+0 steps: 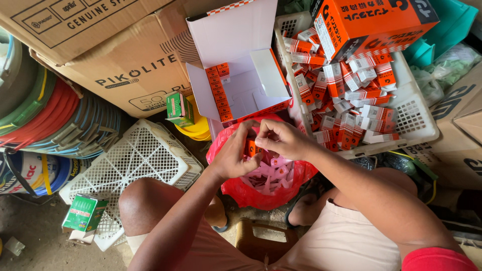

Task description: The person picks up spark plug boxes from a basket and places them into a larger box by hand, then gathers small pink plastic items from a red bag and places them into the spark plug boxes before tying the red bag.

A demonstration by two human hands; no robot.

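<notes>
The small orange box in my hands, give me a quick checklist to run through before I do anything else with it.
1. Both hands on the small orange box: ok; left hand cups it, right hand pinches at its top.
2. Box open or closed: cannot tell; the fingers hide it.
3. Red plastic bag directly beneath the hands: ok; its mouth is open and pale slips lie inside.
4. Open white carton has space: ok; only one row of orange boxes stands along its left side.
5. White basket within view on the right: ok; it is heaped with small orange-and-white boxes.
</notes>
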